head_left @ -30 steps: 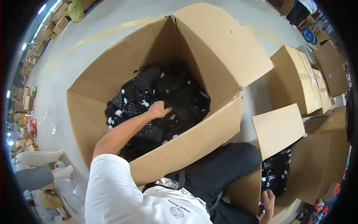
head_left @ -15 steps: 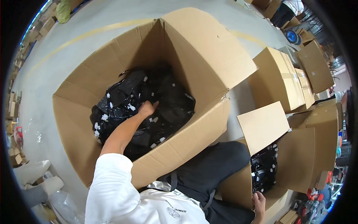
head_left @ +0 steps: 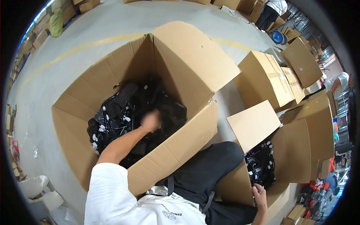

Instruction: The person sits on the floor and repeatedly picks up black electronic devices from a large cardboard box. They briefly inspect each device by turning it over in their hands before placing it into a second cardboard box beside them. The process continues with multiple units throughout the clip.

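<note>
Our left hand (head_left: 151, 120) is over the black pieces (head_left: 129, 93) in the big box (head_left: 176, 146), too blurred to tell how far its fingers are spread or whether they hold anything. Our right hand (head_left: 259, 195) has its fingers loosely bent at the left edge of the small box (head_left: 288, 150), which holds more dark stuff; we cannot tell if it grips.

We judge the step in hand to be reaching in among the pieces; lifting one would call for a firm pinch and a pull clear of its neighbours.

Our knee (head_left: 228, 153) sits between the boxes, crowding the way across. The near wall stands under our left forearm, so the freest way out is upward. The small box's raised flap (head_left: 255, 123) narrows its mouth. Beyond, cartons (head_left: 258, 78) stand at the right, with open floor (head_left: 41, 93) to the left.
</note>
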`<state>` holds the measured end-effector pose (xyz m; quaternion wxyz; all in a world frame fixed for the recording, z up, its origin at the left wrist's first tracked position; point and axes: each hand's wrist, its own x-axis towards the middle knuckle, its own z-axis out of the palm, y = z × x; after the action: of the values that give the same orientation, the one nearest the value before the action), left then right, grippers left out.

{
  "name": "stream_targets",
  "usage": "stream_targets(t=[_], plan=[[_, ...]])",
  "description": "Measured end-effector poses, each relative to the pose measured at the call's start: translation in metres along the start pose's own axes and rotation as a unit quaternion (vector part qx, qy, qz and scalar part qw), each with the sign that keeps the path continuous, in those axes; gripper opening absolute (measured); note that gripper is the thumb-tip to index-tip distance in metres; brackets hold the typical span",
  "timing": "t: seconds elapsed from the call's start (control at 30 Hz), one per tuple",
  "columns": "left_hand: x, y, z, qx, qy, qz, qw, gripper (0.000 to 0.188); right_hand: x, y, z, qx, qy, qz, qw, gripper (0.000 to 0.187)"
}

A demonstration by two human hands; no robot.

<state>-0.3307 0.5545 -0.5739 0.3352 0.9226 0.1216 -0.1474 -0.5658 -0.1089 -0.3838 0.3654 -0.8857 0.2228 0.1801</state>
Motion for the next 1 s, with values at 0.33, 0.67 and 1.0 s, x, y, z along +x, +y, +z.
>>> stream_targets(t=[0.33,0.67,1.0], plan=[[0.083,-0.125,-0.017,0.011,0.089,0.01,0.996,0.043,0.012,-0.005,0.009,0.032,-0.005,-0.03,0.999,0.042],[0.093,-0.083,0.012,0.083,0.011,0.04,0.996,0.061,-0.001,-0.022,0.005,0.036,0.001,0.011,0.999,0.039],[-0.018,-0.028,-0.025,0.088,0.161,-0.052,0.982,0.044,-0.003,-0.022,0.005,0.051,0.019,-0.024,0.998,0.043]])
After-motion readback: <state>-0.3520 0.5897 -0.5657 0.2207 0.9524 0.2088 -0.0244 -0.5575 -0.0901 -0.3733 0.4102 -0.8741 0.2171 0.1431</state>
